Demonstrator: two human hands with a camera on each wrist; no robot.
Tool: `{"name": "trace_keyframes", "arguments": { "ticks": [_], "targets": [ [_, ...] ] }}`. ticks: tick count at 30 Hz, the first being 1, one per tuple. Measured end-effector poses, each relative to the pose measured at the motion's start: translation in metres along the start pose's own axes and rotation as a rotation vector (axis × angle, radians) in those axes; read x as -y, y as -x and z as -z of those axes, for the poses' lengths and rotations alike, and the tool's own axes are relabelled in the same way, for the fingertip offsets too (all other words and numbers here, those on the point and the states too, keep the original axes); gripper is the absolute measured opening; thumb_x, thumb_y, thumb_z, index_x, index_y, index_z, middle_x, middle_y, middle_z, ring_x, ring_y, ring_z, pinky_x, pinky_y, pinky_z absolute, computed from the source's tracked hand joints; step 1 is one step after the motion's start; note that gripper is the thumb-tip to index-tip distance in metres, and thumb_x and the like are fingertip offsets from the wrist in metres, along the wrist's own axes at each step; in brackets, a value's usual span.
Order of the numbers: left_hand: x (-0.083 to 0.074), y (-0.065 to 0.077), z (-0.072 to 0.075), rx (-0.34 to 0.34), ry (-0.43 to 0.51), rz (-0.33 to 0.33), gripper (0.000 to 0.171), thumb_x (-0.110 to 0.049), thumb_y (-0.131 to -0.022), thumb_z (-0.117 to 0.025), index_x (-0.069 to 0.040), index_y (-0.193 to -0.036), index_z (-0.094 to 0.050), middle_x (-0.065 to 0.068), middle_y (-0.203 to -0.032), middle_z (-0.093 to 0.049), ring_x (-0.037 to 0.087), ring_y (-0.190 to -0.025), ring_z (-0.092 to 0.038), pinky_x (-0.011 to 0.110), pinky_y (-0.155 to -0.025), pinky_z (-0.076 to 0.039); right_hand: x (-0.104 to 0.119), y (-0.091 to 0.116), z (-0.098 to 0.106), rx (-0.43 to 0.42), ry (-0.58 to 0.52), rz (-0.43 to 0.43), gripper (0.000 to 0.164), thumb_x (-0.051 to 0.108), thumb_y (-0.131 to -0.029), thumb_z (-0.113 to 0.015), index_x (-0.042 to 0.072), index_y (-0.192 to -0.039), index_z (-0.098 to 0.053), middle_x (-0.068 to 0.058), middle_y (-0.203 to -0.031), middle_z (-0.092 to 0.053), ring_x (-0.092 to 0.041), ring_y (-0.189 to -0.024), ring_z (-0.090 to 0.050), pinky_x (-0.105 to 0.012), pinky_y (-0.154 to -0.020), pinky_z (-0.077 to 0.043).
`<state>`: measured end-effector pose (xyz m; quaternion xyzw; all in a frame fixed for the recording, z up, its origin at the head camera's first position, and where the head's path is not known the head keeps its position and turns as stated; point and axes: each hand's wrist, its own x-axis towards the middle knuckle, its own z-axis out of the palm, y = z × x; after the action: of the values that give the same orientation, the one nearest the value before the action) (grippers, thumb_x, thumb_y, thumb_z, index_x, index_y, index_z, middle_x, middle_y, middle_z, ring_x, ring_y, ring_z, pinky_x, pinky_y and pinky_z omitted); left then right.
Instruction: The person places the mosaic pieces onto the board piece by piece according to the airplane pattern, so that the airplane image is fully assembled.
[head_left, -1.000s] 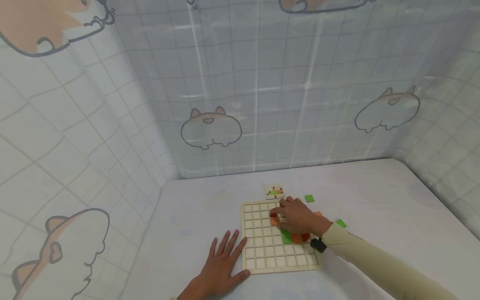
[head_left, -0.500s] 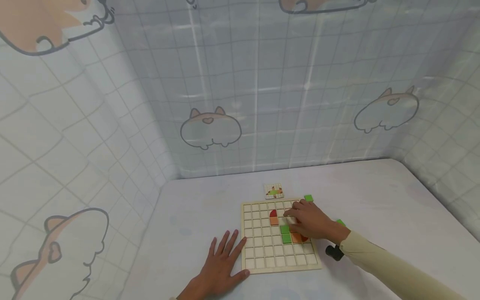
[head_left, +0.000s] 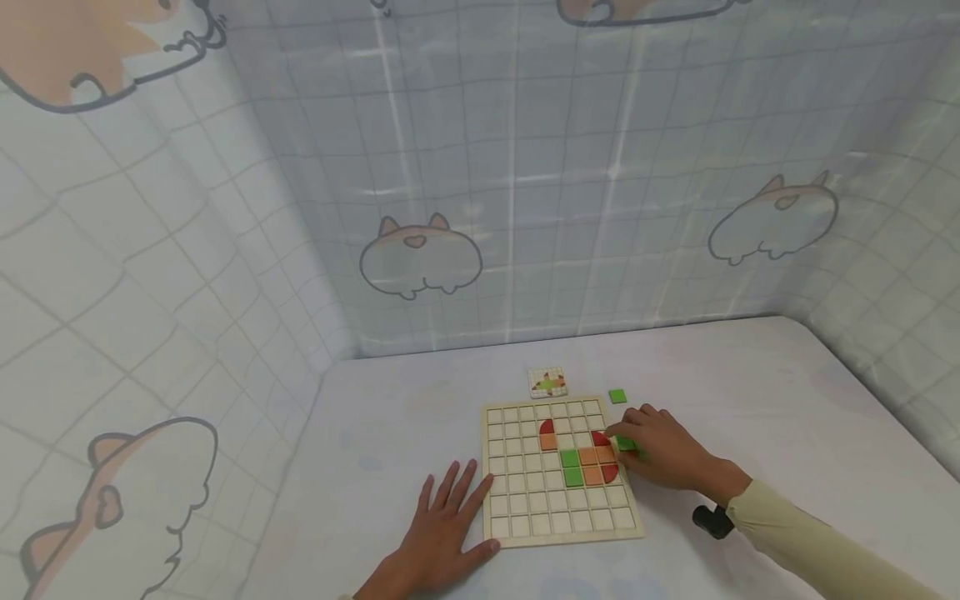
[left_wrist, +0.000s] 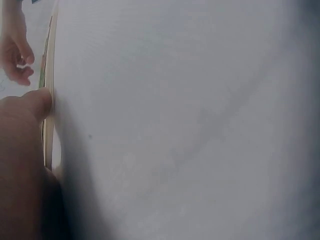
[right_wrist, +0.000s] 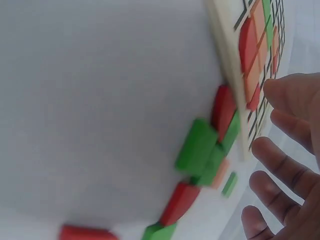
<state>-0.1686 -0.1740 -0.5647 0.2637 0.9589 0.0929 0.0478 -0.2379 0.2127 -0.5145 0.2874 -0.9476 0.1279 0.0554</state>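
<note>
A pale wooden grid board [head_left: 517, 507] lies on the table with several tiles in its cells: green squares [head_left: 573, 477], orange squares [head_left: 548, 442] and rounded red tiles [head_left: 547, 427]. My left hand [head_left: 441, 533] rests flat with fingers spread, thumb and fingertips at the board's left edge. Past the right edge my right hand [head_left: 667, 450] hovers with fingers loosely bent. In the right wrist view the thumb and fingers stand apart with nothing between them. Below them, loose green tiles [right_wrist: 196, 145] and red tiles [right_wrist: 224, 112] lie beside the board, partly hidden by the hand in the head view.
Behind the board lies a small pattern card [head_left: 547, 382] showing a coloured figure. A single green tile [head_left: 617, 396] sits near the back right corner. A curtain [head_left: 480, 167] with cartoon animals encloses the white table [head_left: 405, 400] at the back and sides.
My right hand has moved right from over the board to beyond its right edge, uncovering red and orange tiles in the cells there. The left hand has stayed still.
</note>
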Motion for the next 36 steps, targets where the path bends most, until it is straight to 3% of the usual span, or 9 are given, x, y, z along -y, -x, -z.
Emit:
{"name": "trace_keyframes", "arguments": {
  "ticks": [6,27,36],
  "targets": [
    [-0.001,0.000,0.001,-0.002,0.005,0.005,0.084,-0.076,-0.092,-0.028,-0.028,-0.159,-0.018,0.002,-0.165,-0.005,0.030,-0.149,0.000,0.064,-0.110,-0.006,-0.009,0.014,0.001,0.000,0.029,-0.051,0.033,0.027,-0.079,-0.084,0.022,-0.110,-0.072,0.008,-0.098,-0.060,-0.015,-0.090,-0.050,-0.035,-0.071,-0.041],
    [-0.004,0.003,0.006,-0.058,0.015,-0.031,0.081,-0.071,-0.094,-0.036,-0.024,-0.158,-0.022,0.008,-0.164,-0.013,0.035,-0.148,-0.008,0.066,-0.108,-0.010,-0.033,0.049,0.008,0.023,0.072,-0.222,0.036,0.023,-0.075,-0.085,0.017,-0.109,-0.073,0.004,-0.096,-0.059,-0.020,-0.088,-0.051,-0.041,-0.073,-0.046],
    [-0.005,0.002,0.006,-0.036,0.008,-0.009,0.081,-0.073,-0.093,-0.032,-0.026,-0.159,-0.021,0.006,-0.164,-0.012,0.033,-0.149,-0.006,0.065,-0.110,-0.009,-0.043,0.057,0.012,0.022,0.133,-0.259,0.037,0.023,-0.072,-0.088,0.010,-0.104,-0.075,-0.002,-0.096,-0.061,-0.027,-0.090,-0.055,-0.047,-0.076,-0.049]
  ]
}}
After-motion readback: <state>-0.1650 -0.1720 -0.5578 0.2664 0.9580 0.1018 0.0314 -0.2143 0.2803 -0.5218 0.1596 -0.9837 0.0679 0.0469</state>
